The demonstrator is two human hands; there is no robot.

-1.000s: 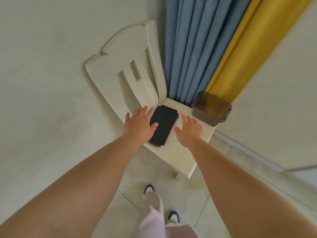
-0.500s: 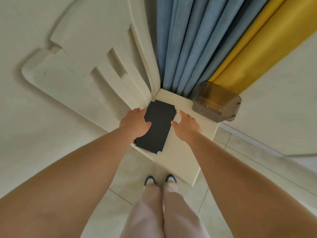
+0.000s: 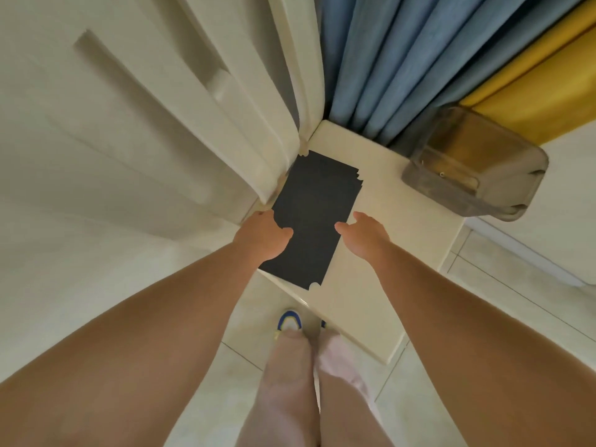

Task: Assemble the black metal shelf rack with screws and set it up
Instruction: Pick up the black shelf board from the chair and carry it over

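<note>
A stack of flat black metal shelf panels [image 3: 311, 208] with notched corners lies on the cream chair seat [image 3: 400, 217], close against the chair back. My left hand [image 3: 261, 237] grips the stack's left edge, thumb on top and fingers hidden under it. On the opposite side, my right hand [image 3: 364, 237] holds the right edge with its thumb over the top panel. No screws are in view.
The cream chair back [image 3: 161, 124] rises at the left. A translucent brown box [image 3: 477, 169] sits on the seat's far right corner. Blue curtains [image 3: 387, 59] and a yellow curtain [image 3: 532, 85] hang behind. My blue-and-white shoes [image 3: 290, 321] stand on pale floor tiles.
I have leaned in closer to the chair. Both hands went from lying open beside the black stack to closing on its left and right edges.
</note>
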